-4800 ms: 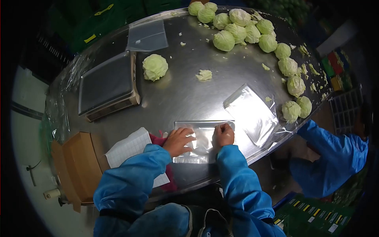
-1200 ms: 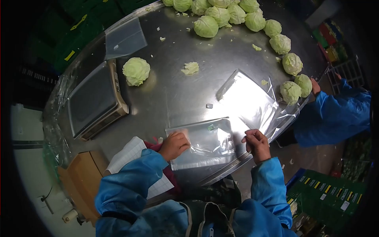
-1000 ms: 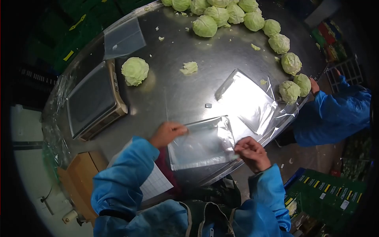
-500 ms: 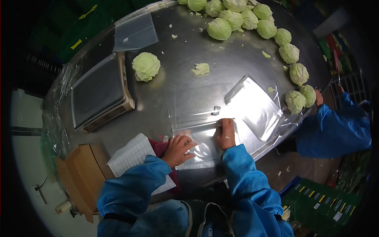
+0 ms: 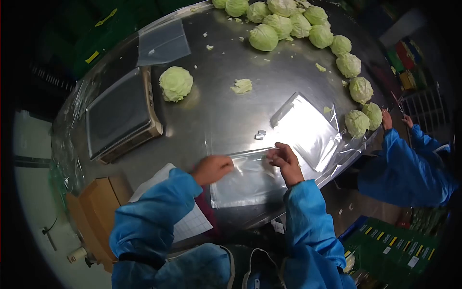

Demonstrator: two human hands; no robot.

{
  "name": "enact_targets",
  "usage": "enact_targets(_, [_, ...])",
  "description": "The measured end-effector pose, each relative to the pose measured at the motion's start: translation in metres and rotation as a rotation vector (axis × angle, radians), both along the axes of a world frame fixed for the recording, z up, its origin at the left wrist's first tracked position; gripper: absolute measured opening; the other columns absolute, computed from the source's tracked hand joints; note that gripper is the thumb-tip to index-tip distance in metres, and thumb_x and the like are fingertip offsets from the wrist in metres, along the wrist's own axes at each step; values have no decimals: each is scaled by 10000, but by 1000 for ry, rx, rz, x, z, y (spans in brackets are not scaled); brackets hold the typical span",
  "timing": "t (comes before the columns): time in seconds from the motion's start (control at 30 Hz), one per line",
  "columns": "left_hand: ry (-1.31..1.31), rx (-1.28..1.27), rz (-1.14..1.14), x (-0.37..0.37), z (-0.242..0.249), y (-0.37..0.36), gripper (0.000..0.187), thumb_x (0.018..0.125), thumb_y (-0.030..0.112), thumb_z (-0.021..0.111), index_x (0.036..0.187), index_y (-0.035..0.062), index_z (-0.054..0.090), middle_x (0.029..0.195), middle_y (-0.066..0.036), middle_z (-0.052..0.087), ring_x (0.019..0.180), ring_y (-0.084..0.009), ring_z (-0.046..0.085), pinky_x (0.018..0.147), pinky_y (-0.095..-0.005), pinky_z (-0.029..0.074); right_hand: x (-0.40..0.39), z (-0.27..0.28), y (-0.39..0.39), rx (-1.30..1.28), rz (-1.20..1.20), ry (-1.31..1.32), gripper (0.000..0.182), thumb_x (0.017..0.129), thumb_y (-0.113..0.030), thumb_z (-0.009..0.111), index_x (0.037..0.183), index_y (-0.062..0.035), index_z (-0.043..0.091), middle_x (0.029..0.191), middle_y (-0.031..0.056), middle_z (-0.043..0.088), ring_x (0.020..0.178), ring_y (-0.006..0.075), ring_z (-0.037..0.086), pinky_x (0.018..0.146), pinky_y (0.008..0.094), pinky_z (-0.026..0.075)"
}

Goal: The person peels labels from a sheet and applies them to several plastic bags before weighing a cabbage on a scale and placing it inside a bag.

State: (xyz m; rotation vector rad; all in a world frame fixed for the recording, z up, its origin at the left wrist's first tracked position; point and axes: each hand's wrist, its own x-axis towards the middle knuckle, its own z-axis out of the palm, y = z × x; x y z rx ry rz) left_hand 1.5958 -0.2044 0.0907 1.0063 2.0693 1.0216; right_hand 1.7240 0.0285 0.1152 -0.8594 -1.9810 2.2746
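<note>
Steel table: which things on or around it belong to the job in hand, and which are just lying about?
Seemingly in the job: left hand, right hand, the flat clear plastic beneath them.

Untouched, apparently just lying about: loose leaf, cabbages, scale, cardboard box, paper sheet, shiny plastic stack.

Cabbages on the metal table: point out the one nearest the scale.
It is the lone cabbage just right of the scale; the other cabbages sit farther off, grouped toward the far and right sides of the metal table.
</note>
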Motion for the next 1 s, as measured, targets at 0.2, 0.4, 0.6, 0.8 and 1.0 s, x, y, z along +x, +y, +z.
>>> enact_targets(0.2, [-114, 172, 719, -98, -17, 7, 237, 842, 150, 623, 1043, 27, 603, 945, -23, 596, 810, -95, 533, 725, -240, 445, 18, 47, 38, 369, -601, 175, 197, 877, -166, 552, 1018, -29, 563, 965, 64, 572, 849, 135, 543, 736, 286, 436])
enact_targets(0.4, [231, 124, 709, -52, 59, -140, 322, 813, 170, 638, 1109, 59, 575, 992, -95, 599, 908, -190, 563, 804, -301, 450, 33, 23, -35, -86, 204, -119, 269, 896, -282, 551, 986, -34, 605, 829, 50, 637, 664, 124, 585, 598, 249, 436])
enact_targets(0.6, [540, -312, 840, 46, 43, -270, 409, 750, 162, 686, 1128, 69, 561, 1123, -115, 566, 1044, -292, 535, 881, -375, 437, -37, -14, -172, -43, 539, -198, 400, 798, -344, 672, 946, 18, 591, 829, 105, 629, 648, 169, 570, 600, 303, 462])
enact_targets(0.8, [671, -461, 837, 63, 33, -272, 392, 701, 145, 706, 1074, 116, 588, 1101, -82, 573, 1034, -252, 532, 883, -385, 393, -111, -45, -240, 810, 603, 286, 306, 760, -196, 671, 966, -6, 550, 844, 157, 557, 745, 309, 563, 655, 397, 446])
enact_targets(1.0, [377, -407, 708, 72, 64, -279, 307, 766, 131, 644, 1065, 99, 582, 1114, -112, 580, 1065, -293, 516, 970, -402, 345, -94, 6, -224, 544, 679, 559, 85, 766, -1, 582, 849, -6, 601, 924, 149, 569, 790, 293, 584, 678, 352, 475])
